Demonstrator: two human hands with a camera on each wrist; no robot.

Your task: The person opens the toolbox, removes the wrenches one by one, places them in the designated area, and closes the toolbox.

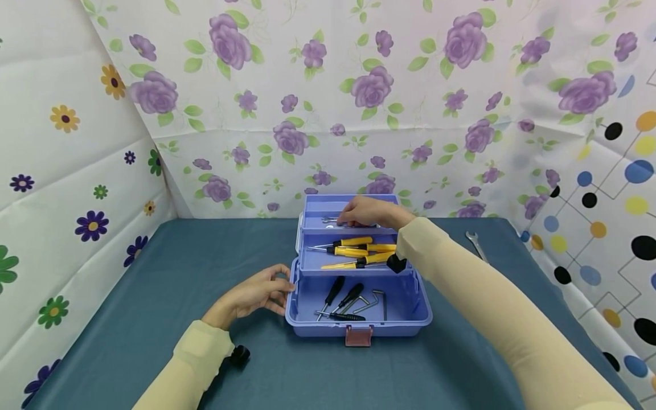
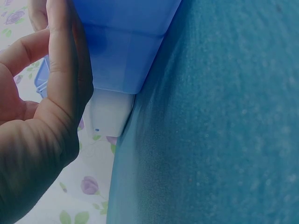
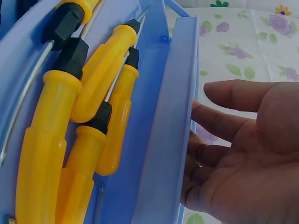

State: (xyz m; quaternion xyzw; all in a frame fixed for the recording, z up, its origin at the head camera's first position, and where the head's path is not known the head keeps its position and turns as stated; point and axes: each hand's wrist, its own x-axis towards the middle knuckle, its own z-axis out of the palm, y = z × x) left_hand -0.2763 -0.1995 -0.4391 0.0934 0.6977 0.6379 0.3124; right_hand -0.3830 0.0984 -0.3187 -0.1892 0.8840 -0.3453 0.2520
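Note:
A blue-purple toolbox [image 1: 359, 329] stands unfolded on the table, its tiers rising toward the back. My left hand [image 1: 258, 291] rests against its left side, thumb at the rim and fingers along the outer wall. In the left wrist view, that hand [image 2: 56, 107] lies beside the blue wall. Over the top tray [image 1: 312, 223], my right hand [image 1: 366, 210] reaches down at the small silver wrenches [image 1: 330, 220]. The right wrist view shows the hand [image 3: 238, 135] with thumb and index finger apart; the tray wall hides the other fingertips, and I see nothing held.
Yellow-handled screwdrivers [image 1: 353, 251] fill the middle tray. Below, the bottom compartment holds black-handled screwdrivers [image 1: 335, 290] and hex keys [image 1: 384, 304]. A wrench [image 1: 476, 245] lies on the teal tablecloth [image 1: 246, 364] to the right. Flowered sheeting [image 1: 287, 142] hangs behind.

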